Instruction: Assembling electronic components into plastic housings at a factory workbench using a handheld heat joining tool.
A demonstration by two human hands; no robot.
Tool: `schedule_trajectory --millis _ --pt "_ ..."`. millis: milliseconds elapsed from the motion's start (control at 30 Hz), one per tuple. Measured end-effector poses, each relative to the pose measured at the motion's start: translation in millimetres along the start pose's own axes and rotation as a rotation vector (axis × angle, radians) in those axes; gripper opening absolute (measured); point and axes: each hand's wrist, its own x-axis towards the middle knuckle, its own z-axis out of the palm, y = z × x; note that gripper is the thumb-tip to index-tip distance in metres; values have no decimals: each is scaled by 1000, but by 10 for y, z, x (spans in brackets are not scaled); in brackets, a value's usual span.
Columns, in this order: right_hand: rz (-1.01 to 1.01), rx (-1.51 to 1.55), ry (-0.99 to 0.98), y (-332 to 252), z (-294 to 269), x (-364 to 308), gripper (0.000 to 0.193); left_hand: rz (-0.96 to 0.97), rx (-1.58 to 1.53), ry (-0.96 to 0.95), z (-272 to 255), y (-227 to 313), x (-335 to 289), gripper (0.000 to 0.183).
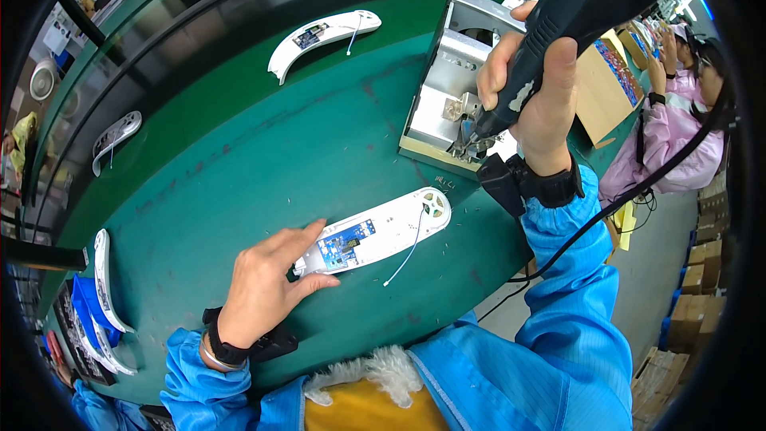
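Nearest me were the blue sleeves of my jacket (511,383), with a black band (550,183) around my right wrist and another around the left. My left hand (259,275) rested low over the green table (231,183), its grip narrow: thumb along the lower edge and fingers along the upper edge of a long white casing (395,231), holding it by its left end. The casing lay flat on the table in front of me, slanting up to the right, a blue circuit board (345,245) set in it just beside my fingertips. A thin white lead (409,254) ran from its rounded end out onto the tabletop.

My right hand (550,120), farther out, was wrapped around a thick black power tool (558,24), tip angled down over the fittings in an open metal box (428,108); I could not tell whether the tip touched them. A black cord (604,214) curved past my right sleeve.

Off to the left, another white casing (104,271) stood beside a blue piece (84,303). Beyond the box lay an open carton (602,100), near a co-worker in pink (678,144). At the far side, a curved white casing (351,28) lay well apart from mine.
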Motion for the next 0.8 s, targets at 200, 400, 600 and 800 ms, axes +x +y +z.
schedule_trajectory --millis 200,400,600,800 --pt "89 230 28 24 97 13 50 1 23 14 -6 -27 -18 57" --pt "151 504 -75 -159 754 -290 70 -25 25 69 -2 -55 -27 55" --pt "215 557 -168 -148 1271 -442 74 -84 -41 45 -12 -44 -10 43" --pt "243 560 -153 -96 1366 -538 73 -8 -54 30 2 -76 -5 45"
